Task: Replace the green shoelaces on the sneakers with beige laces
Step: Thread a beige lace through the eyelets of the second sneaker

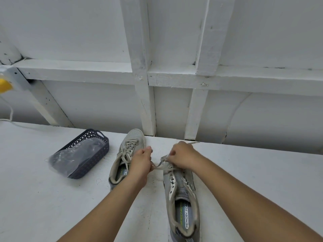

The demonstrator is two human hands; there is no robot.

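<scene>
Two grey sneakers stand on a white table (43, 198), toes pointing away from me. The left sneaker (130, 147) is laced with a beige lace and lies partly behind my left hand. The right sneaker (181, 198) is nearer, with its toe end hidden by my right hand. A beige lace (160, 167) runs taut between my hands over the right sneaker's upper eyelets. My left hand (141, 163) is closed on one end of it. My right hand (183, 156) pinches the other end, whose tip (194, 142) sticks out beyond the fingers. No green lace is visible.
A dark plastic basket (97, 137) holding a clear plastic bag (76, 159) sits to the left of the shoes. A white framed wall (148, 105) rises right behind the table's far edge. A yellow object (4, 85) and a white cord (11, 112) are at far left.
</scene>
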